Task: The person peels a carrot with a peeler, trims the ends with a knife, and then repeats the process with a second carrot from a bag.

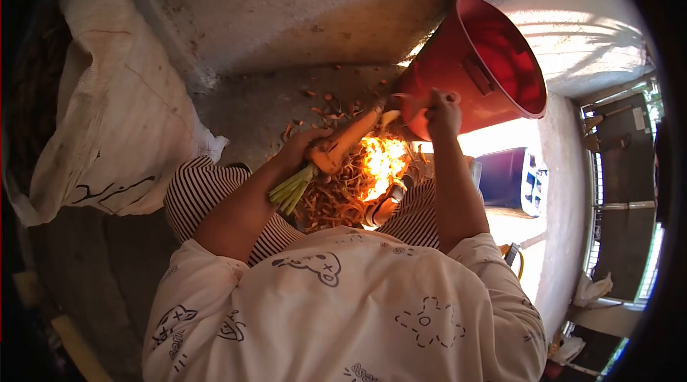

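My left hand (304, 149) is wrapped round a large carrot (347, 144), near its thick end. Short cut green stems (290, 192) stick out below that hand, and the narrow end points up and right toward the bucket. My right hand (444, 111) is closed, just beyond the carrot's tip and in front of the red bucket. A motion-smeared, thin tool (408, 104) reaches from its fingers toward the tip; I cannot tell its exact kind. Under the carrot, between my legs, lies a heap of orange peelings (333, 199), with a glaring bright patch (385, 163) on its right side.
A red bucket (447, 67) leans with its mouth to the right. At the left slumps a big white woven sack (129, 110). A dark blue crate (504, 178) stands right of my knee. Concrete walls (322, 17) close in ahead. Scraps dot the floor (243, 106).
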Demonstrator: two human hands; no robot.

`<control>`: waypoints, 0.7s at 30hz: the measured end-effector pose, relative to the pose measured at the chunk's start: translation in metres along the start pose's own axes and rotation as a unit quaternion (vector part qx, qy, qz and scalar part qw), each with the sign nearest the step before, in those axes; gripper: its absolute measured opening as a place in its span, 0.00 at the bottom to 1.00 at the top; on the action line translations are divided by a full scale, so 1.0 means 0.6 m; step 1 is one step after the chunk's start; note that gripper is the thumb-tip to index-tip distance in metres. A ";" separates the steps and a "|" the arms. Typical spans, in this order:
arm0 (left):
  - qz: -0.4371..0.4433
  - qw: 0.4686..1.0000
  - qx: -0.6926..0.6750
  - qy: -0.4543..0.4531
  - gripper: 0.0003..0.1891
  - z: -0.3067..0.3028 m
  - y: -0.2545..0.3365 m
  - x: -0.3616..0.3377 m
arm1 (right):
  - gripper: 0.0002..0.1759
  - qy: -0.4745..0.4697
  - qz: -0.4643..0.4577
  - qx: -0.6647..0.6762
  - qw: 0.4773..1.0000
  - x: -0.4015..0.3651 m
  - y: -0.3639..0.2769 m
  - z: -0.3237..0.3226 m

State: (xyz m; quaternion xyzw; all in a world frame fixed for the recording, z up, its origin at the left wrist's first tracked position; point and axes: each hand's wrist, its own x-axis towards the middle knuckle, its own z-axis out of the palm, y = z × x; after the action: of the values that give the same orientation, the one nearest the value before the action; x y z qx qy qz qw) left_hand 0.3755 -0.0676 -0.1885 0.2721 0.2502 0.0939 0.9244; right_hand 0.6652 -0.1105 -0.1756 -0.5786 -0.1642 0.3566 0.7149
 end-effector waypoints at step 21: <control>0.017 0.999 -0.027 0.039 0.18 0.028 0.004 -0.004 | 0.06 -0.064 -0.028 0.025 0.997 -0.096 -0.057 0.069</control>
State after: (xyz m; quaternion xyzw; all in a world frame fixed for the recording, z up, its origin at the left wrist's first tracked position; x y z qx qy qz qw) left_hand 0.3822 -0.0739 -0.1738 0.2474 0.2789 0.1264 0.9192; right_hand 0.6094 -0.1241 -0.1216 -0.5316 -0.2169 0.3770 0.7268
